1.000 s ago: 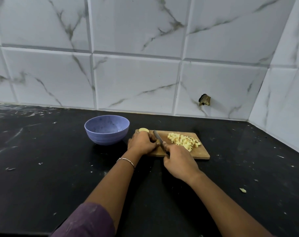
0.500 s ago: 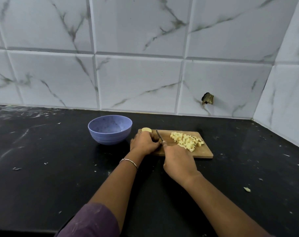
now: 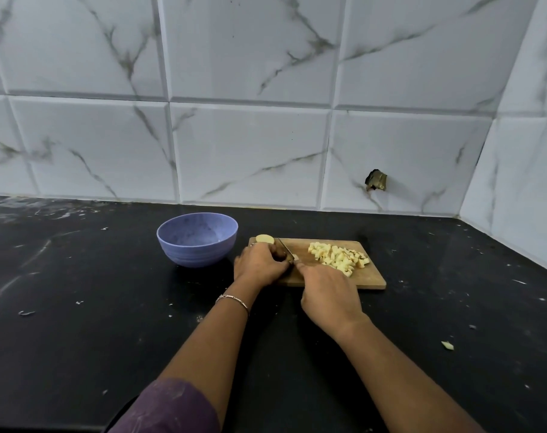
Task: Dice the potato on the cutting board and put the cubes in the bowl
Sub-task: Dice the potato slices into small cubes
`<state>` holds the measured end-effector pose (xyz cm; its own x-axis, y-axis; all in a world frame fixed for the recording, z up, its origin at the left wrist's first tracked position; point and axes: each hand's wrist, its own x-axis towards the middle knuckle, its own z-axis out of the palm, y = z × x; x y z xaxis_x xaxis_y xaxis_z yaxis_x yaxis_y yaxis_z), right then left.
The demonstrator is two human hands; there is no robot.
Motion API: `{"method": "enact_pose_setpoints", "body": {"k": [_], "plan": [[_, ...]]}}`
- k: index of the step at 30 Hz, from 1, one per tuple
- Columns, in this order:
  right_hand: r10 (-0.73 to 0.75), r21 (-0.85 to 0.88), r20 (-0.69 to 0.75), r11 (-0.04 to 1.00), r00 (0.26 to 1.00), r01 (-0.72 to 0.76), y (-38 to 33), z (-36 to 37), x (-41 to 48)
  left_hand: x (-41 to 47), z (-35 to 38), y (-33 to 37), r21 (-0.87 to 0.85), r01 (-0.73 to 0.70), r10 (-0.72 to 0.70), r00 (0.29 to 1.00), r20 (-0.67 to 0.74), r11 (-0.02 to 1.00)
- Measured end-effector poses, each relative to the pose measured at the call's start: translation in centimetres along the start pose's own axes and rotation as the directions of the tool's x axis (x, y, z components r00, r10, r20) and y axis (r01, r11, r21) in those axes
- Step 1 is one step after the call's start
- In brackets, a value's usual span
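1. Potato [image 3: 264, 238]: uncut piece at the left end of the cutting board [image 3: 372, 278], under the curled fingers of the left hand [image 3: 259, 265].
2. Knife [image 3: 285, 249]: gripped by the right hand [image 3: 328, 295], blade beside the left fingers.
3. Cubes [image 3: 338, 259]: heaped on the board's right half.
4. Bowl [image 3: 197, 242]: purple, on the desk [image 3: 78, 339], just left of the board.

We see a wooden cutting board [image 3: 344, 278] lying flat on the black counter, just right of a round lavender bowl [image 3: 197, 239] that stands open side up. Pale yellow potato cubes [image 3: 338, 259] are heaped on the board's far right part. A rounded potato piece [image 3: 264, 238] sits at its far left corner. The knife [image 3: 285, 249] slants just right of it.
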<state>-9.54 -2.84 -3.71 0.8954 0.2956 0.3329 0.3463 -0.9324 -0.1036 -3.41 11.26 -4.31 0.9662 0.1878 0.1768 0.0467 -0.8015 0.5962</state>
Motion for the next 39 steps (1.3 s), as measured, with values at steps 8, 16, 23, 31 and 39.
{"method": "enact_pose_setpoints", "body": {"k": [8,16,23,31,39], "plan": [[0.08,0.19,-0.075,0.98,0.994,-0.064,0.6,-0.2,0.2,0.2,-0.2,0.0,0.013,-0.015,0.015,1.0,0.015,1.0],[0.041,0.203,-0.015,0.979,0.999,-0.037,0.4,-0.1,-0.1,0.1,-0.6,0.1,0.014,-0.021,0.02,0.998,0.065,1.0],[0.045,0.14,0.025,0.989,0.999,-0.048,-0.1,0.0,-0.3,0.1,-0.6,0.1,0.019,-0.031,0.03,0.997,0.075,0.999],[-0.024,-0.031,0.032,0.999,0.999,0.025,-1.0,0.3,-0.5,0.2,-0.6,0.1,0.023,-0.032,0.031,0.998,0.055,0.999],[-0.033,0.011,0.029,0.999,0.999,0.032,-0.3,0.6,0.2,0.5,0.1,0.0,0.041,-0.029,0.027,0.999,0.035,0.999]]}}
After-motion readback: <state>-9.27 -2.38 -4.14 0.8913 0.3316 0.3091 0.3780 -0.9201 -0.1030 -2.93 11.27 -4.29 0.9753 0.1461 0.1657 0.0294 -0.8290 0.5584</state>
